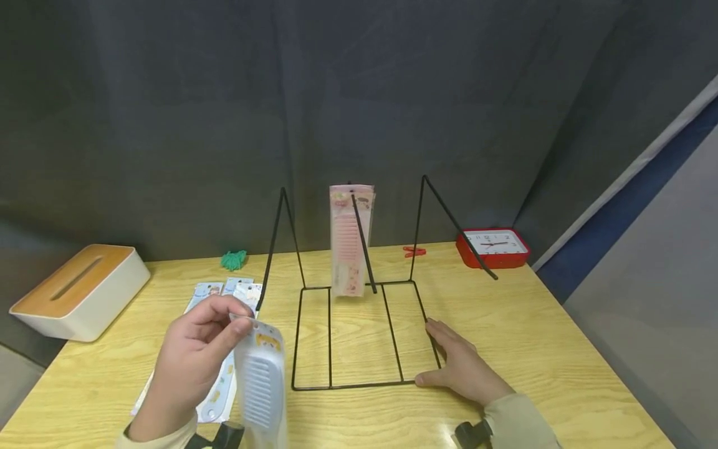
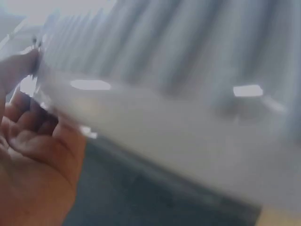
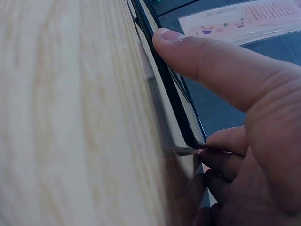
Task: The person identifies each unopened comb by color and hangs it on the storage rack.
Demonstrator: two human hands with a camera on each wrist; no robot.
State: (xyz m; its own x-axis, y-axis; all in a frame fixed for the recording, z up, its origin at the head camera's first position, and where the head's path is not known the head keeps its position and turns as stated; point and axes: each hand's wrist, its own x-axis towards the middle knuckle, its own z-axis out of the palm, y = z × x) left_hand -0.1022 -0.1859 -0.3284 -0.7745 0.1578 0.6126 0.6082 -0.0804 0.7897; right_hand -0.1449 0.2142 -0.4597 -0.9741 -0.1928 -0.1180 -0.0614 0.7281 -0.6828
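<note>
On the wood-grain table (image 1: 348, 419), we note the left hand (image 1: 196, 355) pinching a blue comb packet (image 1: 260, 393) by its top edge between thumb and finger, just beside the black wire rack (image 1: 330, 337). The packet's lower end is cut off by the head view; in the left wrist view it is blurred and glare-streaked. The right hand (image 1: 462, 368) touches the rack's near right corner, thumb and fingers spread wide; in the right wrist view we find several fingers partly hidden. At least one pink comb packet (image 1: 344, 240) hangs on the middle hook (image 1: 363, 243), which crosses its front. Other blue packets (image 1: 223, 393) lie partly behind the left hand; we cannot count them.
</note>
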